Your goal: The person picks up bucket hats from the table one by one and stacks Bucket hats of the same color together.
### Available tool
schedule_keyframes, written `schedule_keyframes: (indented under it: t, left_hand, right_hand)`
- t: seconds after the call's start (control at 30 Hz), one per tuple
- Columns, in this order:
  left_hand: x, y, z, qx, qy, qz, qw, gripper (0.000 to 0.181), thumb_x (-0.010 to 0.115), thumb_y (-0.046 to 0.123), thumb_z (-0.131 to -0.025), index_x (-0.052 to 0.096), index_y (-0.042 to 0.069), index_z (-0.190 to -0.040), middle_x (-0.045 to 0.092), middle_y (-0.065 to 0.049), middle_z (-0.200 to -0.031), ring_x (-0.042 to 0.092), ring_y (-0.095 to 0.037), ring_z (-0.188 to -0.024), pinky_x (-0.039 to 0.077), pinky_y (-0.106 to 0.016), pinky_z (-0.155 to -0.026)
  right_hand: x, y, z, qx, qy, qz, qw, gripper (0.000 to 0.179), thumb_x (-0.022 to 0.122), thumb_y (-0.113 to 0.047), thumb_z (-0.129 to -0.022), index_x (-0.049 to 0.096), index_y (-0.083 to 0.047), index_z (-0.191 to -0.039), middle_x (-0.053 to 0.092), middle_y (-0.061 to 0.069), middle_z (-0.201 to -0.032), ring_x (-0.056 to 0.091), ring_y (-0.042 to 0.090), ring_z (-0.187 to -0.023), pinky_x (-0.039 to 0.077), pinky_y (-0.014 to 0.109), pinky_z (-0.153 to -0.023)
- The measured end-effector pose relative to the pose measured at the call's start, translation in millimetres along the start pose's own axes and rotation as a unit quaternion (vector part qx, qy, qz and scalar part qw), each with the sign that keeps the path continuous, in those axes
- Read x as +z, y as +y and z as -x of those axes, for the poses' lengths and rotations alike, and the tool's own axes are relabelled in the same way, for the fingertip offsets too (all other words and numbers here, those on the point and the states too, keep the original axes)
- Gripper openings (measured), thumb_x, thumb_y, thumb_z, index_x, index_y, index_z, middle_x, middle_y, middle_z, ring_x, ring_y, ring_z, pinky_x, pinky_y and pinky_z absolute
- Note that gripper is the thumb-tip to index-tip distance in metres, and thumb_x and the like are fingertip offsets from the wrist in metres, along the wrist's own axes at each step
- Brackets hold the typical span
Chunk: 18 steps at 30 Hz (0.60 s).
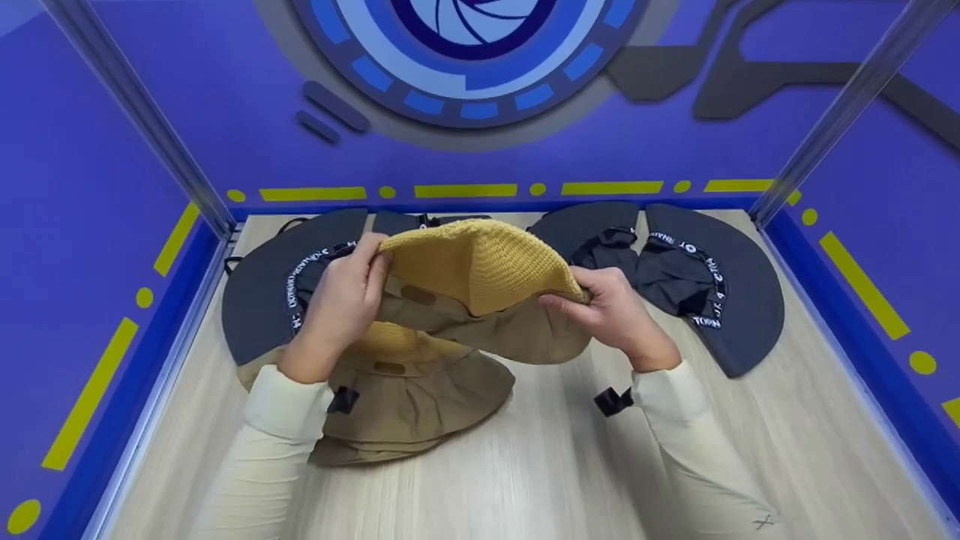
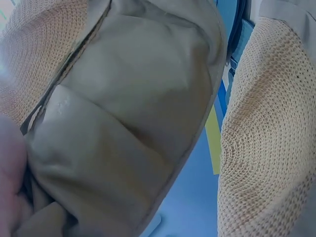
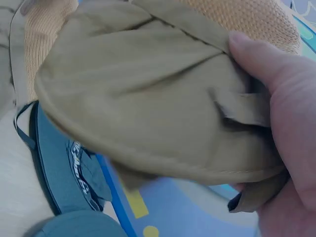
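Both hands hold up a bucket hat (image 1: pixel 517 262) with a yellow knitted crown and a khaki cloth brim. The left hand (image 1: pixel 345 292) grips its left side where crown meets brim, thumb on the near side. The right hand (image 1: pixel 619 311) pinches the opposite side; in the right wrist view the thumb lies on the khaki brim (image 3: pixel 148 98) beside a small cloth strap (image 3: pixel 244 108). Below, on the table, another yellow-and-khaki hat (image 1: pixel 420 397) lies on top of more khaki brims, partly hidden by the left forearm.
Dark grey hats lie along the back of the wooden table (image 1: pixel 540 465): one at the left (image 1: pixel 255 300), others at the right, including one (image 1: pixel 750 292) showing a lettered inner band. Blue panel walls (image 1: pixel 862 225) enclose the back and sides.
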<state>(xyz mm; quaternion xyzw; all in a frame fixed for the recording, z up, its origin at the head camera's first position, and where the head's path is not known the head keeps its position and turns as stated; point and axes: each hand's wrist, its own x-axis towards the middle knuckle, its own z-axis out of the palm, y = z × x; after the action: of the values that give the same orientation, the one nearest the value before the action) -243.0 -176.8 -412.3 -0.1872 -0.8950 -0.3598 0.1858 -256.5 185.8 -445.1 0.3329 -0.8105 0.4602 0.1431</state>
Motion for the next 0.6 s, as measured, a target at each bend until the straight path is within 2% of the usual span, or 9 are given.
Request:
schedule_keyframes:
  t: [0.1,0.17,0.27,0.37,0.43,0.5,0.6]
  left_hand:
    - [-2.4,0.9,1.6,0.015,-0.006,0.009,0.9998,0.022,0.044,0.026,-0.111,0.057,0.011,-0.122,0.069,-0.009,-0.095,0.058,-0.020,-0.073,0.045,-0.035,-0.063]
    - [-6.5,0.6,2.8,0.028,-0.009,0.009,0.9995,0.025,0.050,0.028,-0.109,0.056,0.011,-0.125,0.067,-0.008,-0.093,0.059,-0.020,-0.075,0.048,-0.036,-0.066]
    - [-15.6,-0.5,7.2,0.034,-0.035,0.001,0.9988,0.042,0.064,0.039,-0.101,0.054,0.015,-0.135,0.068,-0.006,-0.103,0.065,-0.021,-0.086,0.054,-0.041,-0.076]
    - [-23.4,-3.7,13.9,0.034,-0.059,-0.020,0.9975,0.061,0.075,0.045,-0.092,0.053,0.017,-0.142,0.070,-0.005,-0.116,0.068,-0.024,-0.103,0.056,-0.046,-0.091]
    - [-26.1,-6.9,18.7,0.039,-0.060,-0.029,0.9970,0.057,0.076,0.041,-0.092,0.056,0.016,-0.139,0.070,-0.007,-0.114,0.068,-0.025,-0.101,0.056,-0.046,-0.090]
    - [-26.7,-11.9,23.7,0.050,-0.044,-0.034,0.9972,0.045,0.076,0.029,-0.094,0.061,0.013,-0.133,0.072,-0.008,-0.110,0.068,-0.024,-0.097,0.056,-0.044,-0.086]
    - [-29.0,-19.8,32.1,0.067,0.005,-0.026,0.9974,0.025,0.073,0.006,-0.094,0.070,0.009,-0.118,0.075,-0.009,-0.102,0.065,-0.020,-0.082,0.054,-0.037,-0.074]
  right_hand:
    - [-2,-2,-1.1,-0.024,0.019,0.000,0.9996,0.011,0.083,-0.008,-0.085,0.079,-0.012,-0.094,0.077,-0.001,-0.086,0.063,0.004,-0.073,0.050,0.015,-0.065]
    - [-3,-4,-2.6,-0.040,0.025,0.002,0.9989,0.012,0.083,-0.005,-0.084,0.080,-0.011,-0.095,0.078,0.001,-0.087,0.065,0.004,-0.075,0.051,0.014,-0.067]
    - [-7,-5,-4.4,-0.051,0.032,-0.001,0.9982,0.015,0.082,-0.003,-0.083,0.080,-0.009,-0.096,0.079,0.003,-0.088,0.067,0.004,-0.077,0.052,0.015,-0.068]
    - [-10,-5,-5.3,-0.054,0.039,-0.009,0.9977,0.016,0.082,0.001,-0.082,0.079,-0.007,-0.096,0.078,0.005,-0.088,0.066,0.004,-0.077,0.051,0.015,-0.067]
    - [-12,-5,-5.3,-0.051,0.042,-0.017,0.9977,0.017,0.082,0.002,-0.082,0.079,-0.006,-0.097,0.079,0.007,-0.089,0.068,0.004,-0.079,0.052,0.015,-0.068]
    - [-13,-5,-5.3,-0.046,0.043,-0.022,0.9978,0.018,0.082,0.003,-0.081,0.079,-0.006,-0.097,0.079,0.008,-0.089,0.069,0.004,-0.080,0.053,0.016,-0.069]
    - [-12,-3,-6.0,-0.034,0.042,-0.028,0.9982,0.017,0.081,0.002,-0.082,0.079,-0.006,-0.097,0.078,0.007,-0.088,0.067,0.003,-0.077,0.052,0.016,-0.068]
